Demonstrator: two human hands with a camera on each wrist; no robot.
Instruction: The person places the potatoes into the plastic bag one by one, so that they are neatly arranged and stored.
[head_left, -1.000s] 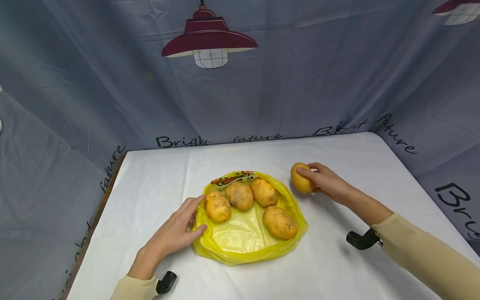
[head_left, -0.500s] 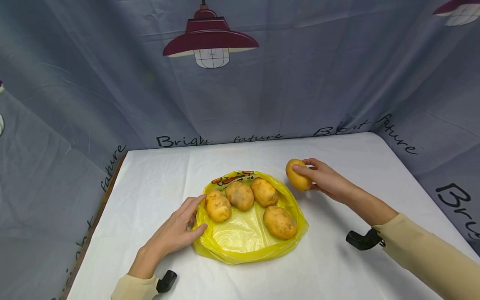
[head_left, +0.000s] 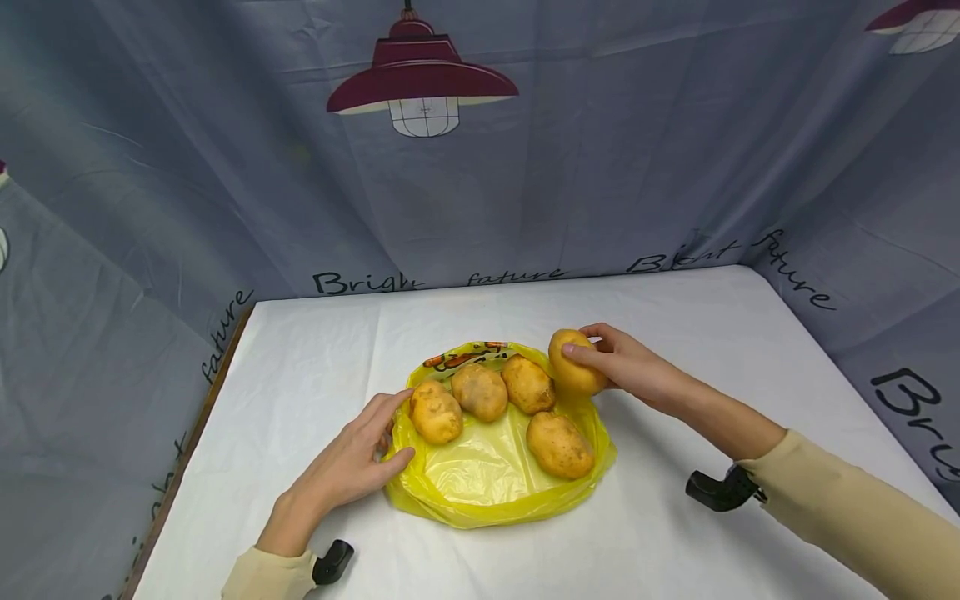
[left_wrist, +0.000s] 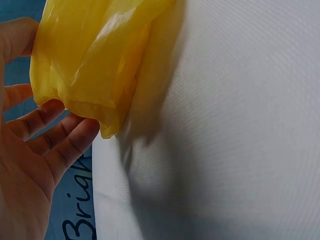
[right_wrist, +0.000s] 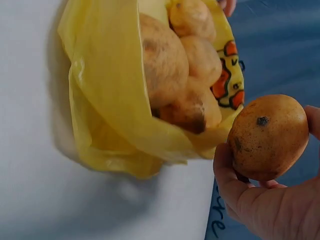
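Note:
A yellow plastic bag, its mouth spread wide, sits on the white table with several potatoes inside. They lie at its left, back and right, with bare yellow lining toward the front. My right hand grips another potato between thumb and fingers, over the bag's back right rim. A dark spot marks that potato in the right wrist view. My left hand touches the bag's left side with loosely spread fingers; the left wrist view shows fingertips against the yellow plastic.
White cloth covers the table, whose brown edge shows at the left. A grey-blue curtain with printed lamps and lettering stands behind and at both sides. Black wrist cameras stick out below the sleeves.
My right hand has carried its potato leftward, from beside the bag to over its back right rim. The left hand and the potatoes in the bag have stayed put.

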